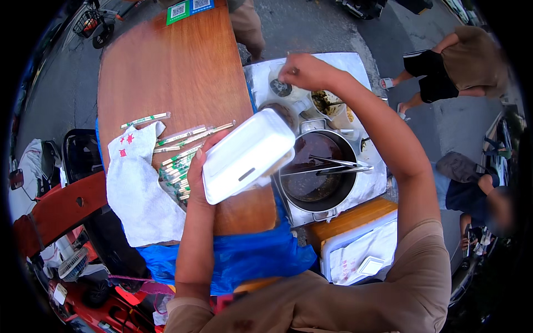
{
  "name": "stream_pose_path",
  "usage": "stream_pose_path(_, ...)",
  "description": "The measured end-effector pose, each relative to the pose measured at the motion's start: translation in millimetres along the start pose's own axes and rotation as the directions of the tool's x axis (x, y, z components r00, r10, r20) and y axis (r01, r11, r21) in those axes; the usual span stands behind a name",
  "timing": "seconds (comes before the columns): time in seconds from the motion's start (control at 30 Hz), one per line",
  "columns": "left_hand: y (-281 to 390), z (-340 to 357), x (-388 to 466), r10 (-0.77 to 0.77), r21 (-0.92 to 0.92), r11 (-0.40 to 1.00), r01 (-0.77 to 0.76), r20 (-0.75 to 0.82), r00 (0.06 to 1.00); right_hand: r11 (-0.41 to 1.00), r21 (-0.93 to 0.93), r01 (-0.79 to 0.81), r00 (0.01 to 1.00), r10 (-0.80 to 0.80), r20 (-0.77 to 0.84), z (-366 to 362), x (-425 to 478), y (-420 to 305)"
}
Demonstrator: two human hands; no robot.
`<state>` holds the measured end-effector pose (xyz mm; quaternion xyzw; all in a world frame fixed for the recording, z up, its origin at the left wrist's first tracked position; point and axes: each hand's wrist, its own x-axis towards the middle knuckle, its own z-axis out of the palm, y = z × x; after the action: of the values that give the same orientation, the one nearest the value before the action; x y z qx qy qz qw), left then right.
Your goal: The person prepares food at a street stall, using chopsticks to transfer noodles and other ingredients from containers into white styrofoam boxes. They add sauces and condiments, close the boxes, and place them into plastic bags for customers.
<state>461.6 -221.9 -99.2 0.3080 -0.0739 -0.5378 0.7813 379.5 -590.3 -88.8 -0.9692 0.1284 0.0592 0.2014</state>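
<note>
My left hand (199, 170) grips a white foam takeaway box (250, 156), which is tilted, its smooth lid side towards me. What the box holds is hidden from here. My right hand (310, 71) is curled above a white tub (275, 77) with pale shreds in it; a small dark tip shows at the fingers, and I cannot tell what it is. Next to that tub stands another tub of dark green and yellowish food (327, 102). Nearer me, a divided steel pot (318, 170) holds dark liquid in both halves, with metal tongs (345, 166) lying across it.
Paper-wrapped chopsticks (179, 175) and a white towel (141, 187) lie on the wooden table (175, 70). Blue plastic sheeting (241, 258) hangs at its near edge. A cloth-covered bin (362, 249) stands beside the pot's table. People stand at the right and beyond the table.
</note>
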Motion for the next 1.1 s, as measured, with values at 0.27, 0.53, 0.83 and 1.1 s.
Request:
stream_pose_path(0.27,-4,-5,4,-0.009,-0.108,0.994,0.013,0.039,0.999,0.987,-0.111,0.118,0.949,-0.144,-0.279,43,-133,-13)
stream_pose_path(0.53,-4,-10,4,-0.014,-0.182,0.983,0.033,0.104,0.994,0.986,-0.123,0.112,0.836,-0.16,-0.525,85,-184,-44)
stream_pose_path(0.83,-6,-1,3,-0.056,-0.173,0.981,0.087,0.174,0.983,0.976,-0.173,0.133,0.88,-0.197,-0.433,121,-205,-29)
stream_pose_path(1.1,-3,-5,5,-0.08,-0.136,0.985,0.108,0.197,0.977,0.92,0.379,0.101,0.659,0.223,-0.718,76,-266,-77)
